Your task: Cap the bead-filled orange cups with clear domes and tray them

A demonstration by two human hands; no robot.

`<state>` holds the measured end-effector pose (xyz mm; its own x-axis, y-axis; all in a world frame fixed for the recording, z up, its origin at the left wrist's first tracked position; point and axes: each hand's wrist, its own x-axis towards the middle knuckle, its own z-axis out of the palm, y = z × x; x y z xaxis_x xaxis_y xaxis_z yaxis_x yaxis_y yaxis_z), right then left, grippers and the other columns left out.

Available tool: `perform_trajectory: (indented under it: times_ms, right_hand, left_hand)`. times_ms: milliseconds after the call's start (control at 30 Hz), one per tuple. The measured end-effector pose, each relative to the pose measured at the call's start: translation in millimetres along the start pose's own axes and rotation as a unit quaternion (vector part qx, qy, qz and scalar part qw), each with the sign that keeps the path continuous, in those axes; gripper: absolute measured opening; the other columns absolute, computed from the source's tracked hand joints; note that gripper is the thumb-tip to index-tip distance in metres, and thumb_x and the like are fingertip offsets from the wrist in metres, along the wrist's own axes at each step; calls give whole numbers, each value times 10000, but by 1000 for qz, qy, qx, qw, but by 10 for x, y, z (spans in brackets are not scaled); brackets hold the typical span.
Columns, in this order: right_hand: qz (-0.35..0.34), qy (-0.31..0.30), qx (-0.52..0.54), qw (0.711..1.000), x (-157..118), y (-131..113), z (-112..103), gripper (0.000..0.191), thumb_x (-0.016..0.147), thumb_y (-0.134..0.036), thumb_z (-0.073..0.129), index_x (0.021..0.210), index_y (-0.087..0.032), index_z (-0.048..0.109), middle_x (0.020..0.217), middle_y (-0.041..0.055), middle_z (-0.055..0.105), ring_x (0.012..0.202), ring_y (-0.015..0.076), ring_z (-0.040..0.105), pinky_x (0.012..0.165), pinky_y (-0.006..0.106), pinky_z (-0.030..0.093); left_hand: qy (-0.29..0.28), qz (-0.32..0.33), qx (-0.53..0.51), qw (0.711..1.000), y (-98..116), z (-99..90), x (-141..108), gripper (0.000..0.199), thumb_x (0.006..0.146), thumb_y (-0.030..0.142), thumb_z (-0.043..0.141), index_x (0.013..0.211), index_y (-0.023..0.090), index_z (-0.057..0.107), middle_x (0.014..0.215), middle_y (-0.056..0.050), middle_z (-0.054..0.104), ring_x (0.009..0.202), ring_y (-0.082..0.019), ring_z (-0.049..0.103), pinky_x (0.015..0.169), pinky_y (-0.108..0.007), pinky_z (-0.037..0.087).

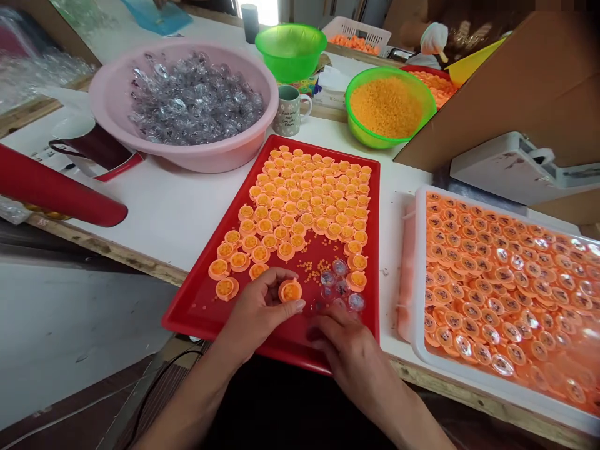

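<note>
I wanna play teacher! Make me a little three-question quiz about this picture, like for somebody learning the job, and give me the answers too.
1. True or false: the left hand holds nothing.

2. Which of these is nearest to the right hand?
A) the mug
B) the loose clear pieces on the red tray
C) the green bowl

3. Fill in the colour: the big round basin full of clear plastic parts is ____.

Key:
1. False; it holds a small orange cup.
2. B
3. Pink
</note>
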<state>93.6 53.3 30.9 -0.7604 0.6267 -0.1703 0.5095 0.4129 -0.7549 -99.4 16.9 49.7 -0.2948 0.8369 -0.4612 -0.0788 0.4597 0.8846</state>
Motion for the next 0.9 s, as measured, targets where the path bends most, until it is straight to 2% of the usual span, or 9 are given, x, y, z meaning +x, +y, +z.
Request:
perform_trajectory:
  times_ms: [167,267,333,400,500,567,667,733,900]
  right_hand:
    - [-52,3,-79,995,62,42,122,238,877,24,463,818,-178,574,865,45,570,745,179,543,685,304,462]
    - [-60,-1,-81,995,83,95,103,251,873,30,411,821,-175,546,866,62,568,739,186,532,663,308,447]
    - [-31,16,-30,999,74,115,65,220,881,-5,407,812,-186,512,860,66,573,728,183,542,659,310,452]
    - [37,18,80,996,60,121,25,184,899,-62,415,793,-205,466,769,39,584,663,165,563,619,289,463]
    - [149,-28,241,959,61,114,-5,160,919,-155,439,776,-225,422,584,-30,566,529,135,571,519,235,455]
    - [175,-29,277,944,80,108,0,123,902,-160,454,803,-226,424,555,-54,559,484,120,556,478,214,440]
    - [166,-3,273,947,112,112,24,103,870,-124,442,909,-213,475,626,-45,584,478,115,548,459,217,441]
    - [150,0,249,957,121,118,33,150,867,-115,435,943,-196,535,681,-20,601,508,120,560,484,235,463]
    - [72,25,139,987,108,99,8,226,807,-38,505,880,-197,648,776,6,614,729,160,599,675,284,494]
  left_hand:
    - [-6,-11,-13,1000,21,85,3,309,722,219,761,973,225,581,891,37,645,704,-124,624,660,-244,555]
    - [-13,-8,-28,999,24,89,-14,285,730,210,765,955,213,589,910,29,640,752,-123,631,688,-231,568]
    - [-13,-13,-61,998,11,78,-27,257,772,244,746,972,212,588,927,27,636,804,-126,647,736,-233,578]
    - [-17,-26,-106,994,-11,64,-32,225,824,295,709,989,213,581,917,32,628,828,-129,665,779,-254,591]
    - [-23,-42,-147,988,-33,55,-18,248,834,316,712,1001,217,558,870,44,623,819,-133,681,791,-288,610]
    - [-25,-48,-151,987,-29,63,-4,266,812,308,739,966,212,544,836,49,627,801,-135,683,772,-292,619]
    - [-32,-51,-153,986,-8,88,5,283,778,309,769,903,197,541,828,39,648,801,-149,685,762,-311,626]
    - [-31,-48,-149,987,-2,100,3,302,766,308,775,975,199,587,855,23,672,804,-160,690,764,-323,627]
    - [-46,-59,-144,987,-35,88,10,336,806,328,738,1113,203,685,1043,-30,707,825,-188,723,821,-344,612]
